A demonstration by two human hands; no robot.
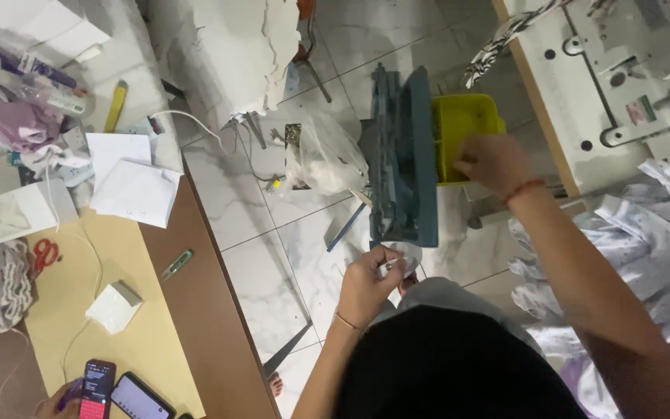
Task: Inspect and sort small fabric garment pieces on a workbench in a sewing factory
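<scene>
Marble-patterned floor tiles point(273, 225) fill the middle of the view, with a tan desk point(164, 310) on the left and a white sewing machine table point(583, 101) at upper right. Between them stands a blue-grey organiser box point(405, 163), tipped on its side, with a yellow tray point(463, 124) touching its right face. The right hand point(494, 163) reaches into the lower edge of that yellow tray, fingers curled down into it (what they pinch, if anything, is hidden); a red thread bracelet point(525, 190) circles the wrist. The left hand point(366, 283) is closed around a small pale object point(393, 266), held just below the box, near the person's grey-clad knee point(443, 295). A clear plastic bag point(323, 159) lies on the floor just left of the box. On the desk sit white paper sheets point(129, 182), red-handled scissors point(44, 254), small green snips point(177, 264), a folded white piece point(114, 306) and two phones point(122, 392) at the lower edge, where another person's fingers point(60, 399) touch one. Pale printed fabric point(645, 240) is heaped at the right.
</scene>
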